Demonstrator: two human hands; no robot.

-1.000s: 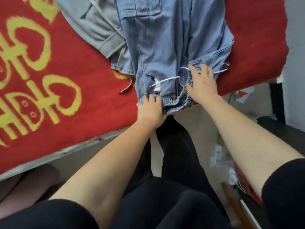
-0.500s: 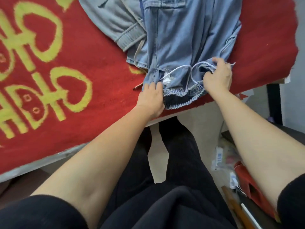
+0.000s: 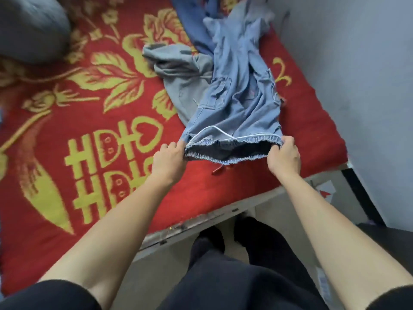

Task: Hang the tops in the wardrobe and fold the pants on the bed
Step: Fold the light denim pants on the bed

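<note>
Light blue denim pants (image 3: 241,97) stretch away from me over the red bed cover (image 3: 89,135), legs pointing to the far end. Their elastic waistband with a white drawstring is lifted off the bed and pulled wide. My left hand (image 3: 171,158) grips the waistband's left end. My right hand (image 3: 283,156) grips its right end. Grey pants (image 3: 181,72) lie crumpled just left of the denim, partly under it. A darker blue garment (image 3: 192,25) shows at the far end, behind the denim.
The bed's near edge (image 3: 201,220) runs diagonally in front of my legs. A grey wall (image 3: 357,74) borders the bed on the right. A grey blurred shape (image 3: 31,27) sits at the far left corner. Bare floor lies below, with small items at the right.
Both hands moved apart from resting on the bunched waistband to gripping its two ends, lifting and spreading it. The view pulled back, showing the full pants.
</note>
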